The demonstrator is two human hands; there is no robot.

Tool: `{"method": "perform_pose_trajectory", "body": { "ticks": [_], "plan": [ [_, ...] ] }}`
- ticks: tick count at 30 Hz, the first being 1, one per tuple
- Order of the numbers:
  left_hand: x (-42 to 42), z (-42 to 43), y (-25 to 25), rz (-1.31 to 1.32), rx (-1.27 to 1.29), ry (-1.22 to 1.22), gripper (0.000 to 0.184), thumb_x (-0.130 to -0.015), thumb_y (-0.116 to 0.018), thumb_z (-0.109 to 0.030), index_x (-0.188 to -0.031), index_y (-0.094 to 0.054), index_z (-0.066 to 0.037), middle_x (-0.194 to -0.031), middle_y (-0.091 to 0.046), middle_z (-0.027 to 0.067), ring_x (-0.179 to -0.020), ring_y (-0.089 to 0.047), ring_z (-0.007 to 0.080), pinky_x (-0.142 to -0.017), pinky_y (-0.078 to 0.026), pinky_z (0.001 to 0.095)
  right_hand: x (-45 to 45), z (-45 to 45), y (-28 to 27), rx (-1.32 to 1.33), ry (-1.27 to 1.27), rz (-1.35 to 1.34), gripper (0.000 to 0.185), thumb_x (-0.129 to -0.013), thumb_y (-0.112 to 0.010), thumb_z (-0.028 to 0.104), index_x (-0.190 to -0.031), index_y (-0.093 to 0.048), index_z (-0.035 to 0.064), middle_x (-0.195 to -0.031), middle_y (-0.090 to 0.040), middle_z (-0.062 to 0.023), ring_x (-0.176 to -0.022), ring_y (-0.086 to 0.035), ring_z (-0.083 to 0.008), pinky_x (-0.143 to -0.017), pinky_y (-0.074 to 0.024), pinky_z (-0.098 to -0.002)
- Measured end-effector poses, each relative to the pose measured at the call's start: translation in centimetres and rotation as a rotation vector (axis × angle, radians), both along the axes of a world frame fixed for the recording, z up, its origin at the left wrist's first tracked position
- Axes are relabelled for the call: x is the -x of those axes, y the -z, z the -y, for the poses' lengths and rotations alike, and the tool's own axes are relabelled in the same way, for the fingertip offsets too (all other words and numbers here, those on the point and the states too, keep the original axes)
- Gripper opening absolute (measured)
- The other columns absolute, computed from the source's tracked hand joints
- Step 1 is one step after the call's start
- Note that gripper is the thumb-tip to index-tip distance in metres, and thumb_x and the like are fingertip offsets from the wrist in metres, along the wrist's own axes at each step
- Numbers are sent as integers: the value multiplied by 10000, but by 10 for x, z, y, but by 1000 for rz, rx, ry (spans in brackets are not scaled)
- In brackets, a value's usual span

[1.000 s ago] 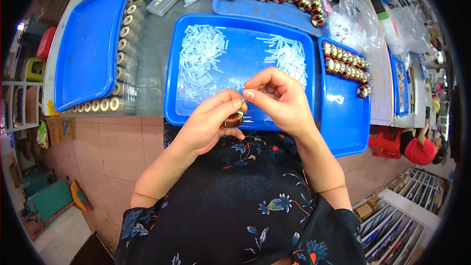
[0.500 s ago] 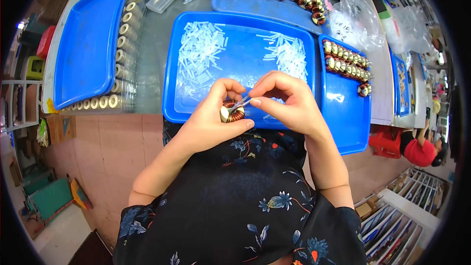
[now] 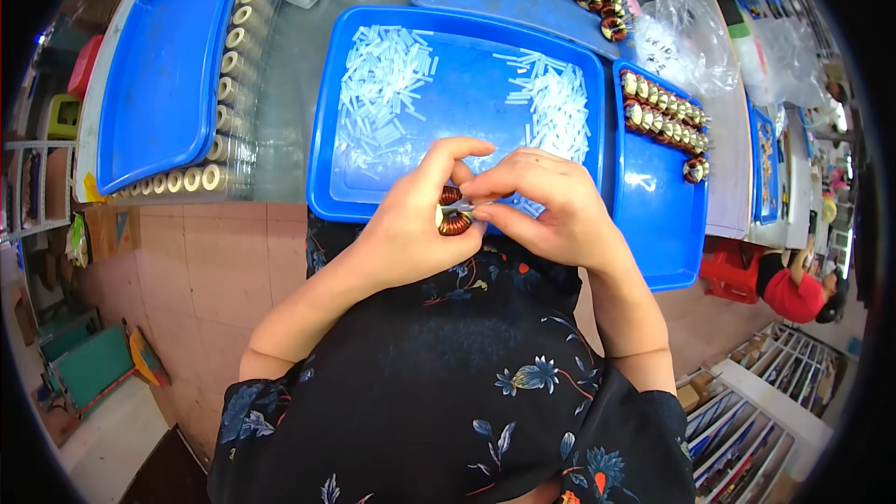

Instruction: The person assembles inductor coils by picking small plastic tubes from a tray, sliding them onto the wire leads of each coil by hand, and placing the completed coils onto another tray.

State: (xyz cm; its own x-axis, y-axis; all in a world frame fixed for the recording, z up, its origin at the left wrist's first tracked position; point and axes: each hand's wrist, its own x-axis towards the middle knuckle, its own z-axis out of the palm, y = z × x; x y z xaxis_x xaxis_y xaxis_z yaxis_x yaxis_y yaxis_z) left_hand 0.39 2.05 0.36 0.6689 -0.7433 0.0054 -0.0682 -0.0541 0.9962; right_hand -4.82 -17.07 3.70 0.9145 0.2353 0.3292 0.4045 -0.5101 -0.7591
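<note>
A copper-wound ring coil (image 3: 455, 223) with a pale section is held between the thumb and fingers of my left hand (image 3: 411, 222). My right hand (image 3: 551, 203) touches the coil's right side, its thumb and forefinger pinched on a small thin piece by the coil's leads; fingers partly hide it. Both hands are over the near edge of a blue tray (image 3: 457, 28). In that tray lie a left pile of short clear tubes (image 3: 378, 84) and a right pile of tubes (image 3: 557, 112).
A narrower blue tray (image 3: 658, 233) at the right holds rows of coils (image 3: 665, 112). Behind is another tray (image 3: 504, 0) with many coils. An upright-leaning blue tray (image 3: 159, 84) rests on white rings (image 3: 191, 179) at left. A person in red (image 3: 793, 294) is far right.
The coil has turned in my left hand, its opening now facing up. My right hand has come closer, against the coil. The view has shifted slightly.
</note>
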Motion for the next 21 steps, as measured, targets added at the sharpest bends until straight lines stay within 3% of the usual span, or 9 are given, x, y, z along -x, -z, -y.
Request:
{"method": "perform_pose_trajectory", "body": {
  "ticks": [5,8,14,21],
  "plan": [
    [-1,1,-4,111,15,-34,680,-744,-658,65,-1371,-429,-60,-890,-524,36,-779,-517,95,-681,-459,248,2,-3,-3,49,7,11,240,-752,-759,42,-982,-706,85,-848,-698,-50,-769,-670,-237,-705,-525,-336],
    [0,2,1,207,27,-120,686,-726,-684,43,-1358,-446,-74,-860,-543,78,-737,-571,186,-676,-495,313,4,-7,-3,46,30,20,246,-742,-762,37,-978,-709,83,-819,-684,-51,-738,-658,-237,-673,-518,-338],
    [-1,-1,4,238,43,-112,731,-699,-720,55,-1366,-452,-82,-882,-529,72,-749,-562,185,-665,-498,314,15,-20,5,41,59,88,274,-725,-754,10,-985,-708,85,-745,-627,-52,-686,-624,-235,-613,-495,-338],
    [-2,-1,7,269,18,-126,743,-690,-750,44,-1366,-467,-82,-918,-531,75,-758,-560,188,-664,-500,318,12,-28,11,182,109,248,339,-707,-751,-17,-1028,-690,73,-798,-633,-43,-715,-620,-239,-625,-511,-323]
  ]
}}
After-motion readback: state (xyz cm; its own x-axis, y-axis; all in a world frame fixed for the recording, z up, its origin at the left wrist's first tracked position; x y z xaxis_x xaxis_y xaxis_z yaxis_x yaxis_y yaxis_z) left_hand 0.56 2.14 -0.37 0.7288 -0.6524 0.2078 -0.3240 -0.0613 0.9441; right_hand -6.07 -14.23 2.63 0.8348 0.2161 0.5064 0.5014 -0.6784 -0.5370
